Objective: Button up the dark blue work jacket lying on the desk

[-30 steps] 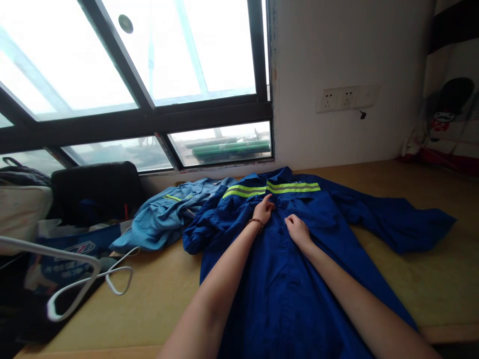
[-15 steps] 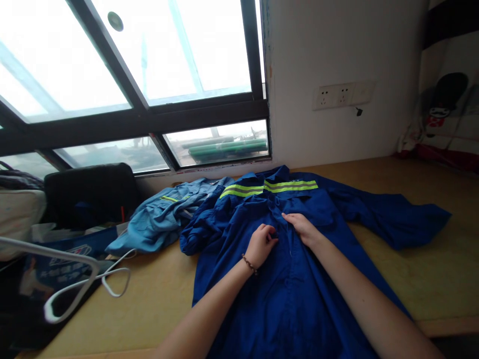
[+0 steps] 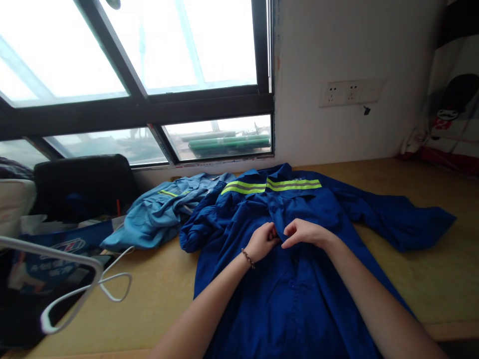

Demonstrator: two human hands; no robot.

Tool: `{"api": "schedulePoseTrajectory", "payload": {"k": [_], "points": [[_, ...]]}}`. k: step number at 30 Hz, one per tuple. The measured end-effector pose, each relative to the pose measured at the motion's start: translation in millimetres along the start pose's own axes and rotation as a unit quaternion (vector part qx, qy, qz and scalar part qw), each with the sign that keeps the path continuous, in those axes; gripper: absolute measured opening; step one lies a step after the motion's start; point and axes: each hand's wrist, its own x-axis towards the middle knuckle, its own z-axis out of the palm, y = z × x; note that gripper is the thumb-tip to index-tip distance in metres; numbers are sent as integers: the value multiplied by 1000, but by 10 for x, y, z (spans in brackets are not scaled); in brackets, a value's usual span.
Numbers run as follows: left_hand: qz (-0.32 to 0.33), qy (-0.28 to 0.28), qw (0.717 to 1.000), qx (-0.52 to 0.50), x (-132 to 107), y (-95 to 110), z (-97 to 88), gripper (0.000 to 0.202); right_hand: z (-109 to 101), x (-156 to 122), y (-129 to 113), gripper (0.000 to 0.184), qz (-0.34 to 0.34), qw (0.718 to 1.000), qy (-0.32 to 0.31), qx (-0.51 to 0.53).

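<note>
A dark blue work shirt (image 3: 299, 294) with yellow reflective stripes lies spread flat on a wooden table (image 3: 149, 294), collar toward the wall. My left hand (image 3: 263, 240), with a bead bracelet at the wrist, pinches the shirt's front placket at mid-chest. My right hand (image 3: 305, 232) meets it there, fingers closed on the other edge of the placket. The two hands touch over the button line. The right sleeve (image 3: 400, 219) stretches out over the table.
A light blue garment (image 3: 157, 217) lies crumpled left of the shirt. A white hanger (image 3: 75, 284) sits at the table's left edge, near a black bag (image 3: 82, 184) under the window. Wall sockets (image 3: 350, 92) are above the table.
Both hands moved down the shirt front from the collar area to mid-chest and came together, now pinching the placket.
</note>
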Motion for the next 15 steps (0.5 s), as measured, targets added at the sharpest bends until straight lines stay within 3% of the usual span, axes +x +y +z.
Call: {"api": "schedulePoseTrajectory", "payload": {"k": [6,11,15], "points": [[2,9,1000,2,13,28,-6,11,-79,-57,-17,46,26,996,-51,-69],[-59,1,993,-105,-26,95,-57,5,-35,-3,-5,40,34,995,85,43],[-179,-41,947,-262,-54,248,-186,18,85,75,-21,36,69,973,187,119]]}}
